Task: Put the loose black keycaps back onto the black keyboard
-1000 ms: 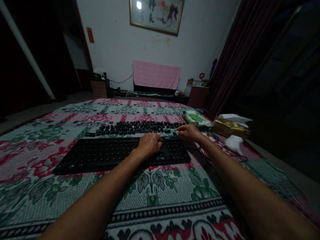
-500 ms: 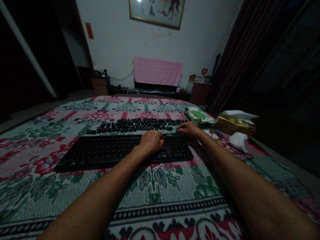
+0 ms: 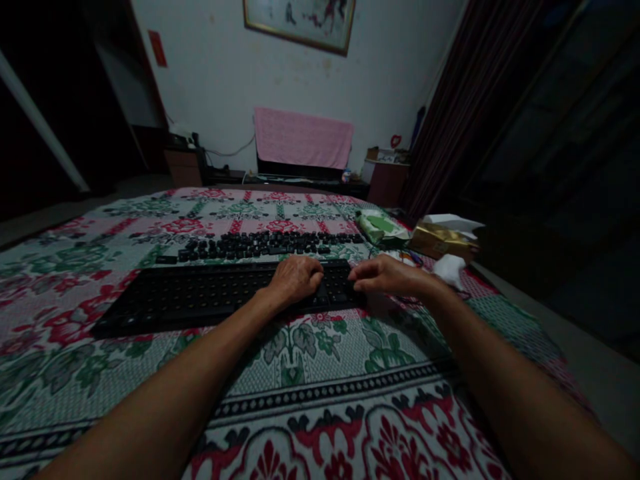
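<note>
A black keyboard lies across the patterned cloth, most of its keycaps off and rows of small pale key posts showing. My left hand rests over its right-centre part, fingers curled; what they hold, if anything, is hidden. At the keyboard's right end is my right hand, thumb and fingers drawn together at the number-pad side. Whatever sits between those fingertips is too dark to make out. Beyond the keyboard, many loose black keycaps lie in a long band, with one long keycap at its left end.
Right of the keycaps lie a green-and-white packet, a gold tissue box and a crumpled white item. The red, green and white cloth covers the surface. A pink towel hangs over something by the far wall.
My right hand has come from the keyboard's far edge, near the keycaps, back toward me to its right end. My left hand stays on the keyboard. The whole view has shifted slightly.
</note>
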A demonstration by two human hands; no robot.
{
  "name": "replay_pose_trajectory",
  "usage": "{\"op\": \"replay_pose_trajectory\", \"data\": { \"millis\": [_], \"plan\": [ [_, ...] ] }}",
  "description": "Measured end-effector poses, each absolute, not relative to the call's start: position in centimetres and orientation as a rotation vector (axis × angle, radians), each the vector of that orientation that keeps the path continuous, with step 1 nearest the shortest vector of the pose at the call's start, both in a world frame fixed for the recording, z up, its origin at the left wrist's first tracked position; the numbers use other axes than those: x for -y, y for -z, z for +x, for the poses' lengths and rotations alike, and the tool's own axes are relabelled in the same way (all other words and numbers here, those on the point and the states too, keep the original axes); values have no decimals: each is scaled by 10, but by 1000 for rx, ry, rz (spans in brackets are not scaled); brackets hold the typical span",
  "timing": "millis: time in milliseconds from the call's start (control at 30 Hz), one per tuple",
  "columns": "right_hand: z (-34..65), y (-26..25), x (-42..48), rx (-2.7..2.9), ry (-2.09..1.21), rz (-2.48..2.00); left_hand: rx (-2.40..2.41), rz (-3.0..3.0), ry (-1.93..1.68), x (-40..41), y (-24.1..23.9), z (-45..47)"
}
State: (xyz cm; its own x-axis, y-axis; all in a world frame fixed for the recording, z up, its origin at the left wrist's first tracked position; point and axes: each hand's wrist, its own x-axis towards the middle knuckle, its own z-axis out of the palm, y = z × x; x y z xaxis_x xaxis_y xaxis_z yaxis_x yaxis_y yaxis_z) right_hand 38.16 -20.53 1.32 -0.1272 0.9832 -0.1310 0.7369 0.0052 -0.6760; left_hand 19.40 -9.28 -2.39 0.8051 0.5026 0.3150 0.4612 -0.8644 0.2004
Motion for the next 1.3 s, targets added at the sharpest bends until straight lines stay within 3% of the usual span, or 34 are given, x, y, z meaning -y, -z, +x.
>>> {"op": "replay_pose_trajectory", "data": {
  "millis": [1300],
  "plan": [
    [373, -1, 210, 1799, -962, -1888, -725, 2888, -467, 93, 25, 197]
  ]
}}
